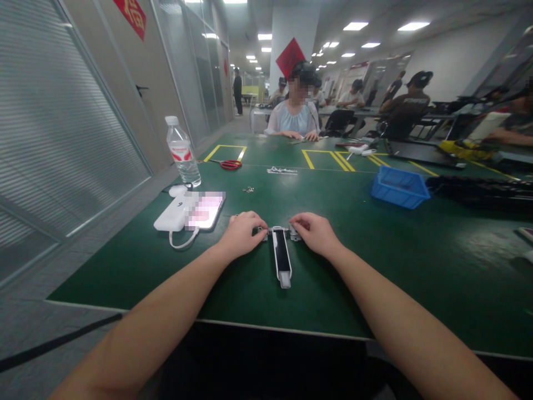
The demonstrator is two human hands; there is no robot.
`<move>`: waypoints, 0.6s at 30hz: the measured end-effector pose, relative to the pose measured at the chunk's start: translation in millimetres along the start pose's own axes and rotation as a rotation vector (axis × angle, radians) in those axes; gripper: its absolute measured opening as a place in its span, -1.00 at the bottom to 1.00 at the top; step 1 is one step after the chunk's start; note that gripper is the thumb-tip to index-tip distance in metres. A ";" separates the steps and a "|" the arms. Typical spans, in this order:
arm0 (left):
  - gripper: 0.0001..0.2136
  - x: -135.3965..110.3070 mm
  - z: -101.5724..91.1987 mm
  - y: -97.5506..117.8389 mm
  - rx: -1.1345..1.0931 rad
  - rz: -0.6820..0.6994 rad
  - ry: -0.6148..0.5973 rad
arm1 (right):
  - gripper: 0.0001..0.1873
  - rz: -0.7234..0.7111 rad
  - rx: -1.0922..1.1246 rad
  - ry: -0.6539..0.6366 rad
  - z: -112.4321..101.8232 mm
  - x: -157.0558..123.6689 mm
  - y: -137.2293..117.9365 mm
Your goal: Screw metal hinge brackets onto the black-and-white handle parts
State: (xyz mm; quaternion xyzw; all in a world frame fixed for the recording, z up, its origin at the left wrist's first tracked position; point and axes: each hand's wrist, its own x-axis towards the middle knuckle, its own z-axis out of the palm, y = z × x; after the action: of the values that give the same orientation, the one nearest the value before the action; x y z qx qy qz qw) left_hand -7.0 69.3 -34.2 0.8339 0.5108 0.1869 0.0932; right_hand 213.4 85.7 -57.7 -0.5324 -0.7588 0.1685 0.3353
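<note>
On the green table [333,278], between my hands, lies a long white-and-black object [282,253] with a pale narrow end toward me. A short metal rod with small grey metal pieces crosses its far end. My left hand [241,234] is closed, thumb and fingers pinching the small metal piece [262,233] at the left end. At the right end, my right hand [315,232] pinches another small grey metal piece [295,233]. My fingers partly cover both pieces, so their exact kind does not show.
To the left stand a water bottle [183,155], a white power bank [171,214] and a cabled phone [208,210]. Farther off lie red-handled scissors [230,164], small metal bits [249,189] and a blue bin [400,188]. A person [293,114] sits opposite.
</note>
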 end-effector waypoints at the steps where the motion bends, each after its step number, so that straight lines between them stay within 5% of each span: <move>1: -0.84 0.0 0.1 0.1 -0.002 0.001 0.002 | -0.84 -0.001 0.019 0.004 0.9 0.0 0.4; 18: -0.84 -0.9 -1.7 1.3 -0.006 -0.021 -0.007 | -0.82 -0.071 -0.006 -0.039 -5.4 -1.4 -2.9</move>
State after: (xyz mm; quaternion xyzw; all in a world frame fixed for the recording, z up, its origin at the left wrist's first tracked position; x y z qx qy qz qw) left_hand -7.0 67.9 -32.4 0.8290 0.5186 0.1842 0.0993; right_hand 215.5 82.7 -52.5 -0.5025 -0.7842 0.1649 0.3246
